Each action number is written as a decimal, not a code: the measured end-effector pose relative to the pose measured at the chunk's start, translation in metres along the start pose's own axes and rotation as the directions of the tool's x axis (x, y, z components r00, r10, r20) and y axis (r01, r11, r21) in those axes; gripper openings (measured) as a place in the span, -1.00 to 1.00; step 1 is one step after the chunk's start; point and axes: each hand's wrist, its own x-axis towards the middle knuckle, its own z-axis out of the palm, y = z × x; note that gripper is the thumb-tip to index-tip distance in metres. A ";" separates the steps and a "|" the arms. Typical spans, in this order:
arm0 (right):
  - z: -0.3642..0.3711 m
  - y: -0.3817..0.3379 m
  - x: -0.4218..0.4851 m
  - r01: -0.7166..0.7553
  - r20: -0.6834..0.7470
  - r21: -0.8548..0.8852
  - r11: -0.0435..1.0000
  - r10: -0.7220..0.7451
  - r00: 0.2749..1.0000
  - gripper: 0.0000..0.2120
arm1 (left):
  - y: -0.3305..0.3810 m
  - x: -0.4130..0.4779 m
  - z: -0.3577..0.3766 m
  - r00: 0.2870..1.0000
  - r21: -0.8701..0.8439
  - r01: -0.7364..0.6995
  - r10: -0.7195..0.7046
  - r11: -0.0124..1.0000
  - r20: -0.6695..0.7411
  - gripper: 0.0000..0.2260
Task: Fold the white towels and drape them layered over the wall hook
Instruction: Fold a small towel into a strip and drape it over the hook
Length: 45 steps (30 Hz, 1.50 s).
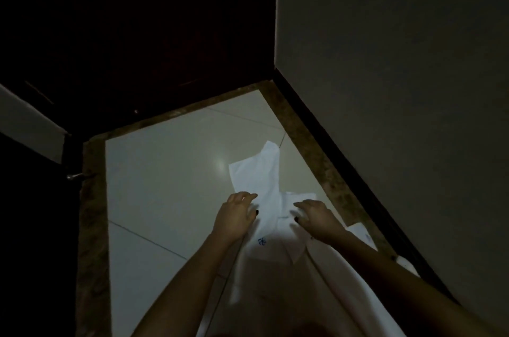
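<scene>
Low light here, looking straight down at the pale tiled floor (165, 171). A white towel (264, 179) lies spread on the tiles, and both hands are down on it. The left hand (237, 215) is at the cloth's left edge, its fingers (246, 196) lightly bent with the tips on the fabric and the thumb laid across it. The picture is too soft to tell whether it pinches the cloth. The right hand (316, 219) sits just beside it, fingers (301, 204) spread and hooked down onto the towel; again, I cannot tell whether it grips or only touches.

A long folded flap of towel runs out beyond the fingertips, away from the person. Between the two wrists, behind the fingers, a small blue emblem (262, 241) shows on the cloth. Outside the right fingers, another piece of white cloth (362, 233) lies near the mottled brown floor border (316, 160) at the foot of the grey wall (385, 61).
</scene>
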 end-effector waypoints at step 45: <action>-0.301 -0.224 -0.136 0.407 -0.335 0.592 0.696 -0.246 0.909 -0.75 | 0.133 -0.068 -0.409 0.955 -0.778 -0.147 -0.116 0.611 -0.271 -0.86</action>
